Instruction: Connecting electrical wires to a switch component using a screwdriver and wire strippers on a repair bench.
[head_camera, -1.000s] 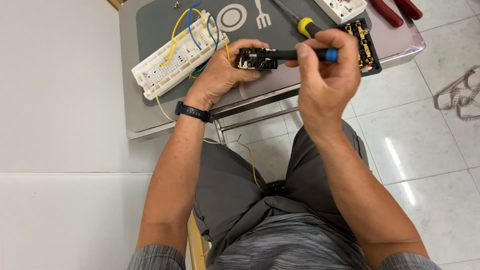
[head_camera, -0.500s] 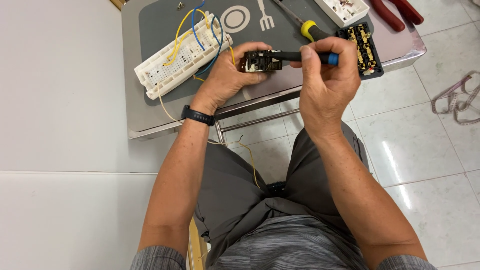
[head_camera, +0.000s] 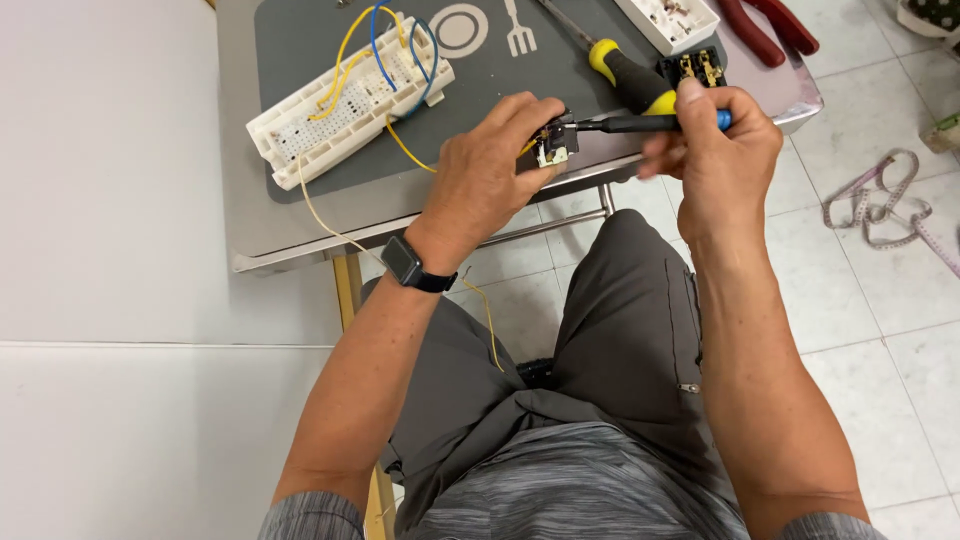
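Observation:
My left hand (head_camera: 490, 170) grips a small black and white electrical socket part (head_camera: 553, 143) above the near edge of the metal tray table (head_camera: 300, 235). My right hand (head_camera: 720, 150) holds a screwdriver with a black and blue handle (head_camera: 655, 122), lying level, its tip set into the part from the right. A yellow wire (head_camera: 345, 235) runs from the part down over the table edge toward my lap. A black band sits on my left wrist.
A white breadboard (head_camera: 345, 100) with yellow and blue jumper wires lies on a grey mat (head_camera: 300, 40). A yellow-and-black screwdriver (head_camera: 625, 70), another black socket part (head_camera: 695, 65), a white box (head_camera: 665, 18) and red-handled pliers (head_camera: 770, 25) lie farther back. A measuring tape (head_camera: 885, 205) lies on the tiled floor.
The view has shifted a little, so hands and table sit slightly differently in frame. Both hands keep their hold; the part has turned, showing its white side.

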